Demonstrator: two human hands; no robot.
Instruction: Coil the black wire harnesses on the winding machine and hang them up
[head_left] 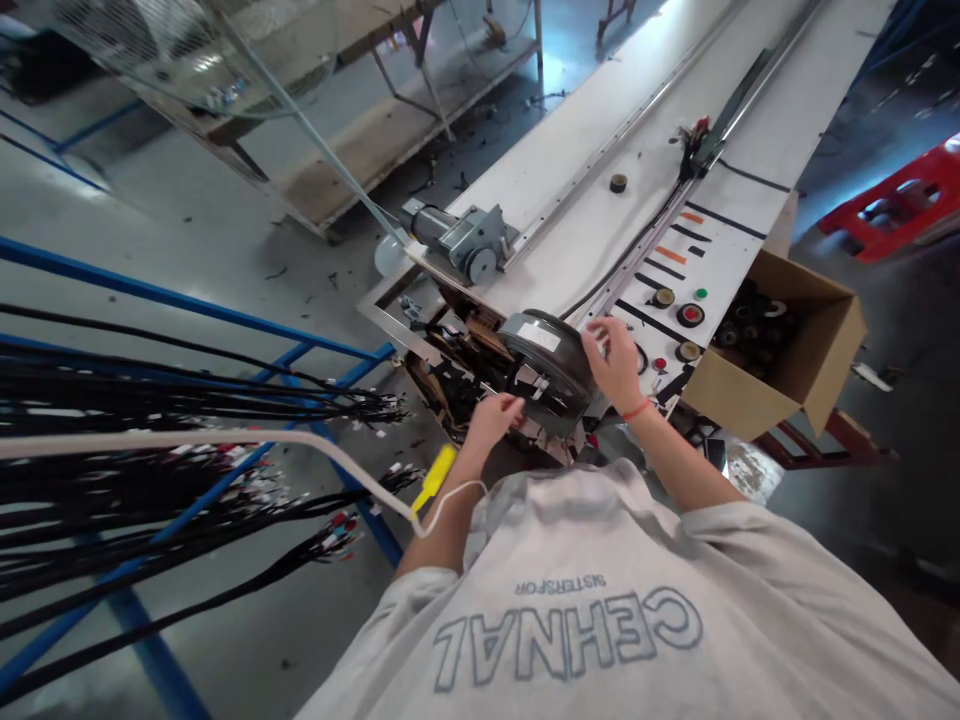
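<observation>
Both hands are at a dark round machine (pixel 551 365) with a white label, at the near end of the long white bench. My left hand (pixel 495 415) is low at the machine's left side, its fingers pressed together; whatever may be between them is too small to make out. Over the machine's right edge is my right hand (pixel 613 360), fingers curved and apart, with nothing visible in it. A black cable (pixel 634 262) runs from the machine along the bench towards a dark clamp (pixel 699 160) on the rail.
An open cardboard box (pixel 814 350) of dark rolls stands at the right. Black cables hang on a blue rack (pixel 187 290) at the left. A grey motor (pixel 469 240), tape rolls and a red button (pixel 691 314) are on the bench. A yellow tag (pixel 435 478) hangs near my left forearm.
</observation>
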